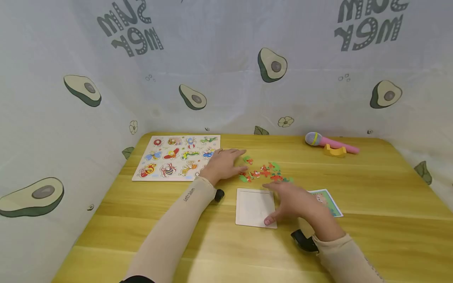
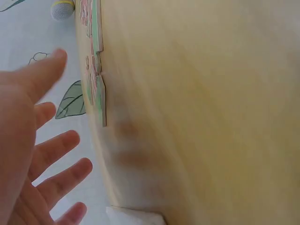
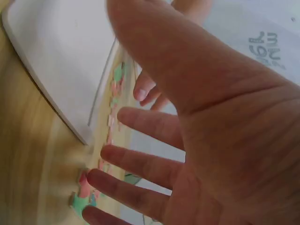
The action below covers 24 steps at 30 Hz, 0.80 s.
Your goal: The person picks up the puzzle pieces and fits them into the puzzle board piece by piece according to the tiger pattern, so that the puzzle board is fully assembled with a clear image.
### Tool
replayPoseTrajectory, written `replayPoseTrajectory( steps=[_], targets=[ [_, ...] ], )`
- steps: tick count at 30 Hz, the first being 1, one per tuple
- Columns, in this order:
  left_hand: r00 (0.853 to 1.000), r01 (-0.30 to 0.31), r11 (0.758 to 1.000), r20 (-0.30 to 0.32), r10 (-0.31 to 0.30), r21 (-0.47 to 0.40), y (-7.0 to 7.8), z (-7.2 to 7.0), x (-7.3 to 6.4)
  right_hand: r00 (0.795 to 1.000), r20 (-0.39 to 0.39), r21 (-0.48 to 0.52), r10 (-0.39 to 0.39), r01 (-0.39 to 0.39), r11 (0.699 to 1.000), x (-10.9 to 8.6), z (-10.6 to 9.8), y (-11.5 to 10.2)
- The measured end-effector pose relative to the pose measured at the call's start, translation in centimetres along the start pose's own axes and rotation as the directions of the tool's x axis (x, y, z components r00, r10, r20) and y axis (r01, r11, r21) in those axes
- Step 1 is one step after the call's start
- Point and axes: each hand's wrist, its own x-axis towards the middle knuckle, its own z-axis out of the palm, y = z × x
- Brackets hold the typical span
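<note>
Loose red and green jigsaw pieces lie scattered near the middle of the table. My left hand is just left of them, its fingers spread and nothing in its grasp; the left wrist view shows its palm side and loosely extended fingers. In front of the pieces lies a square, pale puzzle tray with a raised rim. My right hand hovers at the tray's right side, thumb over its lower right corner, fingers reaching toward the pieces. A green picture card is partly hidden behind this hand.
At the back left lies a board of insect pictures, its right edge overlapped by my left hand. A pink toy microphone and a small yellow curved block stand at the back right. Avocado-print curtains surround the table.
</note>
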Motion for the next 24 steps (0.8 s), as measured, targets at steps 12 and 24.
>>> replayPoseTrajectory(
  steps=[12, 24],
  targets=[
    [0.994, 0.106, 0.994, 0.022, -0.106, 0.010, 0.7, 0.5, 1.2, 0.998, 0.040, -0.054, -0.039, 0.041, 0.998, 0.0, 0.8, -0.9],
    [0.973, 0.227, 0.966, -0.005, -0.230, -0.126, 1.5, 0.5, 2.0, 0.999, 0.016, -0.038, -0.044, 0.044, 0.998, 0.2, 1.5, -0.9]
  ],
)
